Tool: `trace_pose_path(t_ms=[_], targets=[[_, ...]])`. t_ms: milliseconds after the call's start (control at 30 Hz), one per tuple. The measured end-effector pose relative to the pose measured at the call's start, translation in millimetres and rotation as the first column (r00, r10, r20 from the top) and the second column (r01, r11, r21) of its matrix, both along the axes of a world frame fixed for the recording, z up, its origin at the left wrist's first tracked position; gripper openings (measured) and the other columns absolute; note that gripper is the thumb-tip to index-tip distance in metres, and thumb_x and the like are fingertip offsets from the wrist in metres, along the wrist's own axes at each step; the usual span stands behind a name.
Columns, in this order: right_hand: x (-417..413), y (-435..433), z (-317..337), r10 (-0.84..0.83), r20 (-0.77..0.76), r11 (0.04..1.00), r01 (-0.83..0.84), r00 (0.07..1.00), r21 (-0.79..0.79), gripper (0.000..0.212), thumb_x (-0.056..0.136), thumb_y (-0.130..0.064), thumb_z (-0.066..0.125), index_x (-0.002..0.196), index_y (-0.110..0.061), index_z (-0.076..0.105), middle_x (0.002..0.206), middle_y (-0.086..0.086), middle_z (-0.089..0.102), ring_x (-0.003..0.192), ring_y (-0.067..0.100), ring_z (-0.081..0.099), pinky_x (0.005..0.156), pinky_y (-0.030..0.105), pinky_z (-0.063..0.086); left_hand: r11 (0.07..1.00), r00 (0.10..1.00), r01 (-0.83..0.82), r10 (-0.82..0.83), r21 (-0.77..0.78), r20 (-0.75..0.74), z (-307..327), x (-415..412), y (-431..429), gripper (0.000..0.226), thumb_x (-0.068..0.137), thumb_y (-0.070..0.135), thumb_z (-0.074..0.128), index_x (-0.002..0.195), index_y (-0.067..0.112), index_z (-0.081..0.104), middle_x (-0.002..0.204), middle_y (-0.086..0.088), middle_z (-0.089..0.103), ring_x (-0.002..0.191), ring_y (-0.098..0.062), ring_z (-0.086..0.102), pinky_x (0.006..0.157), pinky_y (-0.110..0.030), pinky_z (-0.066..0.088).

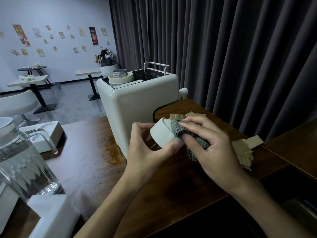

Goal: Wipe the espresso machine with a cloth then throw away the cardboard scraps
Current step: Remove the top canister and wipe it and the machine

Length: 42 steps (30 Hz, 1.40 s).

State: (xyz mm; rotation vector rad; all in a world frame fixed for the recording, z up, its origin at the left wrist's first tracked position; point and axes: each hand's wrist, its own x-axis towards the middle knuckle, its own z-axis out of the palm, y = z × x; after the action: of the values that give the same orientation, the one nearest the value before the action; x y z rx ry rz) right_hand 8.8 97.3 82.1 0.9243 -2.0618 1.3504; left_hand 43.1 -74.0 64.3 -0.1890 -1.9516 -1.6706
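Note:
The cream espresso machine (pixel 137 102) stands on the wooden counter (pixel 96 169), with cups and a metal lid on its top. My left hand (pixel 145 152) grips a small cream cup (pixel 163 134) held on its side in front of the machine. My right hand (pixel 205 143) holds a grey knitted cloth (pixel 178 129) and presses it into the cup's mouth. Cardboard scraps (pixel 245 148) lie on the counter to the right of my hands, and more scraps (pixel 187 115) show just behind them.
A brown spill stain (pixel 111 152) marks the counter beside the machine's base. A glass pitcher (pixel 22 165) and white trays (pixel 46 134) stand at the left. Dark curtains hang behind; café tables and a chair fill the room at far left.

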Motion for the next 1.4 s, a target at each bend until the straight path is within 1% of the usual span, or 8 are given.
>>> trace_pose_path(t_ms=[267,400,700,967,1067,1133,1233,1400], targets=[[-5,3,9,-0.061,0.007,0.998,0.061,0.998,-0.018,0.028,0.095,-0.009,0.058,0.122,-0.01,0.067,0.118,-0.004,0.063,0.114,0.007,0.057,0.096,0.019,0.046,0.986,0.987,0.158,-0.156,-0.055,0.036,0,4,3,0.075,0.06,0.033,0.094,0.122,0.02,0.054,0.123,0.003,0.066,0.117,-0.015,0.064,0.091,-0.029,0.056],[-2,7,11,0.028,-0.082,0.995,-0.02,0.996,0.098,0.03,0.093,-0.003,0.06,0.12,-0.011,0.068,0.122,0.0,0.06,0.117,0.012,0.056,0.096,0.018,0.046,0.99,0.992,0.126,-0.125,-0.061,0.032,1,0,4,0.074,0.062,0.024,0.092,0.127,0.016,0.057,0.121,0.003,0.068,0.111,-0.007,0.066,0.085,-0.016,0.053],[-4,12,20,0.095,-0.096,0.95,-0.062,0.991,0.307,0.03,0.092,-0.001,0.06,0.117,-0.014,0.071,0.129,0.003,0.054,0.123,0.017,0.05,0.101,0.033,0.045,0.976,0.985,0.156,-0.142,-0.154,0.099,-3,-6,-3,0.087,0.06,0.051,0.09,0.136,0.024,0.056,0.123,0.004,0.069,0.116,-0.018,0.066,0.096,-0.045,0.055],[-3,9,16,0.075,-0.11,0.951,-0.038,0.991,0.307,0.027,0.091,-0.004,0.058,0.112,-0.013,0.073,0.126,0.006,0.056,0.121,0.017,0.05,0.099,0.021,0.042,0.984,0.982,0.131,-0.113,-0.121,0.148,-6,-10,-12,0.084,0.059,0.055,0.088,0.131,0.027,0.056,0.121,0.007,0.069,0.116,-0.012,0.064,0.099,-0.044,0.054],[-3,7,15,0.074,-0.132,0.962,-0.036,0.988,0.269,0.027,0.092,-0.008,0.054,0.112,-0.013,0.073,0.127,0.006,0.056,0.121,0.015,0.05,0.099,0.023,0.043,0.992,0.982,0.123,-0.121,-0.008,0.143,-8,-7,-9,0.076,0.061,0.053,0.089,0.126,0.027,0.06,0.12,0.007,0.07,0.117,-0.014,0.065,0.094,-0.045,0.056],[-4,7,12,0.073,-0.146,0.974,-0.038,0.987,0.225,0.027,0.09,-0.005,0.057,0.111,-0.012,0.073,0.127,0.007,0.055,0.123,0.015,0.05,0.1,0.024,0.043,0.96,0.967,0.154,-0.195,0.232,0.162,-8,-5,-2,0.081,0.057,0.053,0.092,0.125,0.021,0.062,0.119,0.001,0.071,0.116,-0.023,0.066,0.083,-0.043,0.06],[-3,5,1,0.02,-0.213,0.975,0.028,0.977,0.219,0.028,0.084,0.003,0.061,0.105,-0.009,0.074,0.126,0.01,0.056,0.123,0.021,0.05,0.103,0.027,0.041,0.768,0.93,0.22,-0.351,0.601,0.107,-5,-5,5,0.085,0.062,0.041,0.093,0.129,0.008,0.053,0.124,-0.017,0.067,0.114,-0.038,0.066,0.083,-0.049,0.059],[-1,-3,-11,-0.036,-0.166,0.988,0.06,0.986,0.142,0.029,0.089,-0.018,0.064,0.117,-0.012,0.07,0.135,0.006,0.051,0.13,0.022,0.044,0.108,0.029,0.038,0.712,0.908,0.211,-0.397,0.669,0.136,-2,-8,9,0.071,0.069,0.036,0.085,0.125,0.009,0.05,0.127,-0.026,0.063,0.113,-0.038,0.067,0.083,-0.041,0.059]])
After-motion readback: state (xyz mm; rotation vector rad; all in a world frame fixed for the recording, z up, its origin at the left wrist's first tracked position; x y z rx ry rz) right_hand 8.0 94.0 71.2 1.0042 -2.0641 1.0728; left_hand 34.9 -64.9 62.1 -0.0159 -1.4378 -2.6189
